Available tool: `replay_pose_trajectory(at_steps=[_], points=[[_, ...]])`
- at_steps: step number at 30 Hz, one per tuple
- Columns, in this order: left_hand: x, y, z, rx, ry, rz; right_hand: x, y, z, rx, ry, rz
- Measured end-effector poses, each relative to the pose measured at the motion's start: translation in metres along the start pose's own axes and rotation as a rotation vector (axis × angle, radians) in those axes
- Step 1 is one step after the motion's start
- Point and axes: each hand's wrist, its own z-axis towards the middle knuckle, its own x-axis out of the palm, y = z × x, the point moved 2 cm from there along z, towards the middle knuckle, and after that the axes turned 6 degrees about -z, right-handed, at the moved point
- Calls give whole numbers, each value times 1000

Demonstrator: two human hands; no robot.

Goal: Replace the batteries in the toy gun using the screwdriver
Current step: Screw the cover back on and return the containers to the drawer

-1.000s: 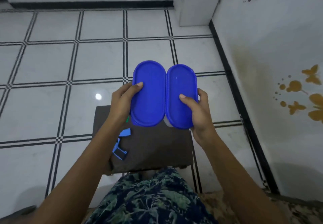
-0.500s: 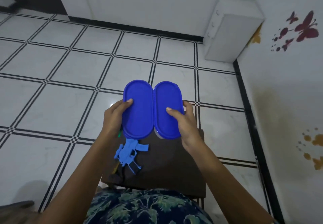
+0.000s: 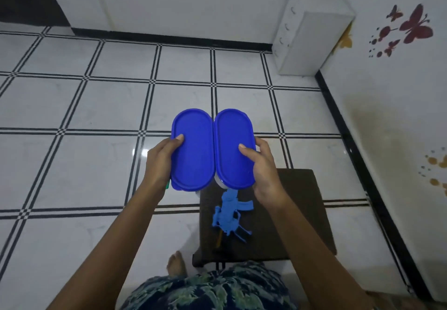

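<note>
Head: left grip [image 3: 160, 162] clamps glossy oval blue left box [image 3: 193, 154]; right grip [image 3: 264, 171] clamps matching right box [image 3: 229, 130].

The left hand [image 3: 160, 162] held the left blue box [image 3: 193, 150] and the right hand [image 3: 263, 174] held the right blue box [image 3: 233, 147]. Most of their fingers were tucked out of sight under the boxes. The lids covered whatever was inside. A bit of a green thing [image 3: 167, 185] peeked out by the left hand, too small to tell. The top of the toy gun [image 3: 229, 215] was behind the right blue box. A yellow thing [image 3: 219, 240] lay mostly under the gun. Both arms ran off the bottom edge.
</note>
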Motion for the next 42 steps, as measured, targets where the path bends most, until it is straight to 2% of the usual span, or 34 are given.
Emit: replay_pose_trajectory(at_steps=[6,10,19,25,33,42], points=[[-34,-33,18,26,89,2,50,8,-8,-40,-90,12],[-44,-38,20,12,96,-35,64,14,-7,-86,-81,-4],[-86,-58,29,49,-33,-39,110,3,-9,-47,34,8],[-109,-64,66,-8,-26,-17,147,-1,7,-42,-59,-18],[-145,-112,151,-50,198,72,227,7,42,-85,-264,40],[-195,-181,235,-35,208,104,331,29,87,-77,-284,67]])
